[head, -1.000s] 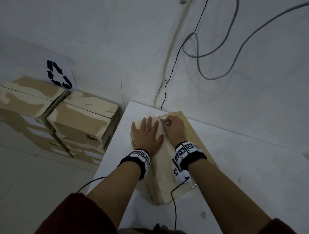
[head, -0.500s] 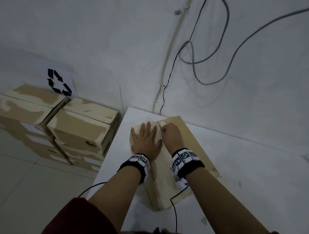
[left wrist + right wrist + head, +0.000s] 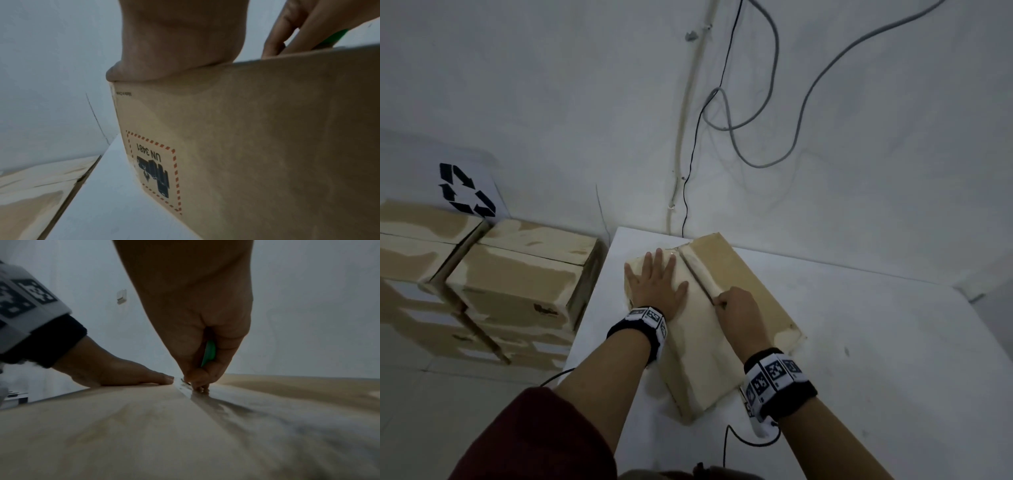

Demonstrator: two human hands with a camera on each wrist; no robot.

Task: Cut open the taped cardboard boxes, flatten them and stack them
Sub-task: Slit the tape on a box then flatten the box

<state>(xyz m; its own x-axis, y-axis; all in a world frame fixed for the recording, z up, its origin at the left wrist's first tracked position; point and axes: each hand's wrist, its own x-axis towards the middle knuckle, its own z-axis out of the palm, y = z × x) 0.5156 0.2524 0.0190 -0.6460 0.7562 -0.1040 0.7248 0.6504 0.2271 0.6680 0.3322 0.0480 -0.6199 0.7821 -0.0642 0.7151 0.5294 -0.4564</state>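
Note:
A taped cardboard box (image 3: 705, 359) lies on the white table (image 3: 876, 342), its top seam running away from me. My left hand (image 3: 654, 287) lies flat on the left flap, fingers spread and straight, pressing it down. My right hand (image 3: 736, 308) grips a green-handled cutter (image 3: 208, 353), its tip set in the tape seam (image 3: 197, 395) about halfway along the box. In the left wrist view the box side (image 3: 267, 138) carries a UN 3481 label (image 3: 154, 168). Behind the cutter the seam (image 3: 693, 270) looks split.
More taped cardboard boxes (image 3: 517, 284) are stacked on the floor left of the table, under a recycling sign (image 3: 465, 190) on the wall. Cables (image 3: 739, 120) hang on the wall behind. The table's right part (image 3: 893, 377) is bare white surface.
My right hand has drawn the cutter along the seam from the box's far end toward me. My left hand has stayed flat on the left flap.

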